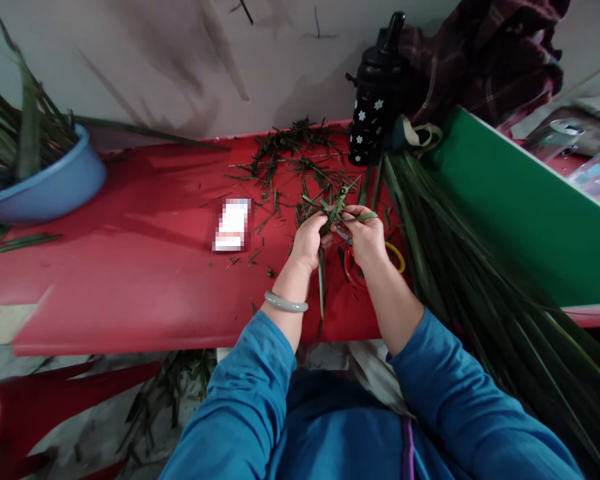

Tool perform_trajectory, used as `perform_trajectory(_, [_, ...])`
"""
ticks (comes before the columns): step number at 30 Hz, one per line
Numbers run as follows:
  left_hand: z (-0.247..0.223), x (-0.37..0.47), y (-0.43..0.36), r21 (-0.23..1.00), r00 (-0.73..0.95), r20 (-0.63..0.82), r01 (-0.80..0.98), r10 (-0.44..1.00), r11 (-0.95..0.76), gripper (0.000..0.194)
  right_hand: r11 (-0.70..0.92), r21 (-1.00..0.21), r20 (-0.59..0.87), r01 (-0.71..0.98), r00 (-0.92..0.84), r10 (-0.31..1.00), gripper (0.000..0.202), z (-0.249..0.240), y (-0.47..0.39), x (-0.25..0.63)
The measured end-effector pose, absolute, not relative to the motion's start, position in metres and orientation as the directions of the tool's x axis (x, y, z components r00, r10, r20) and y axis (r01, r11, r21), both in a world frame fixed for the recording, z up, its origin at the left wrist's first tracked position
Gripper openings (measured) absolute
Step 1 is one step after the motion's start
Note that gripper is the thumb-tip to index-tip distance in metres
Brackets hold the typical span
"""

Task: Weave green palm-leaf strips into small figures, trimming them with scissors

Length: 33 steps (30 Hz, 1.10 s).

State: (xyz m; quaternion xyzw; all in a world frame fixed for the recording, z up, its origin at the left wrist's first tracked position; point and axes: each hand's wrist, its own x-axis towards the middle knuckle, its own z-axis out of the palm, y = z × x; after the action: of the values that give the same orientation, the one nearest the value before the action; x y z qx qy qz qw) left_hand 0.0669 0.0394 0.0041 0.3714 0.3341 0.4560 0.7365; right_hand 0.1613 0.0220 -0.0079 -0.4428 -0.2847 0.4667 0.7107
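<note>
Between my two hands is a small woven piece of green leaf strips [336, 208], with loose ends sticking out and one long strip hanging down. My left hand [310, 239], with a pale bangle at the wrist, has its fingers closed on the piece's left side. My right hand [364, 233] pinches the piece from the right, where a short leaf end pokes out past the fingers. Under my right hand lie scissors with red and yellow handles [396, 257], partly covered by the hand and wrist.
Leaf scraps [300, 150] litter the red table [145, 280]. A phone [233, 225] lies to the left. A blue basin [45, 190] holds leaves. At right are a black flowered bottle [367, 113], long leaves [450, 247] and a green board [525, 220].
</note>
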Motion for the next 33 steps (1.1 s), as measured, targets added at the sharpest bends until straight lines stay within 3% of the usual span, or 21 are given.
perform_trajectory(11, [0.003, 0.069, 0.038, 0.89, 0.29, -0.215, -0.335, 0.933, 0.309, 0.008, 0.186, -0.898, -0.008, -0.399, 0.437, 0.9, 0.019, -0.008, 0.022, 0.162])
perform_trajectory(16, [0.002, 0.072, 0.035, 0.915, 0.248, -0.195, -0.302, 0.949, 0.267, 0.02, 0.217, -0.916, 0.035, -0.338, 0.471, 0.881, 0.017, -0.007, 0.023, 0.163])
perform_trajectory(20, [0.002, 0.071, 0.037, 0.914, 0.209, -0.17, -0.331, 0.963, 0.233, 0.025, 0.267, -0.943, 0.14, -0.2, 0.487, 0.862, 0.017, -0.012, 0.024, 0.162])
perform_trajectory(24, [0.004, 0.07, 0.037, 0.906, 0.111, -0.196, -0.36, 0.974, 0.224, 0.022, 0.295, -0.955, 0.268, -0.021, 0.362, 0.893, 0.025, -0.017, 0.023, 0.162])
perform_trajectory(29, [0.003, 0.072, 0.035, 0.934, 0.112, -0.177, -0.296, 0.978, 0.203, 0.023, 0.279, -0.922, 0.376, 0.269, 0.448, 0.811, 0.02, -0.014, 0.019, 0.166])
perform_trajectory(33, [-0.002, 0.073, 0.036, 0.95, 0.106, -0.157, -0.255, 0.982, 0.18, 0.024, 0.247, -0.915, 0.378, 0.319, 0.465, 0.801, 0.015, -0.01, 0.016, 0.167])
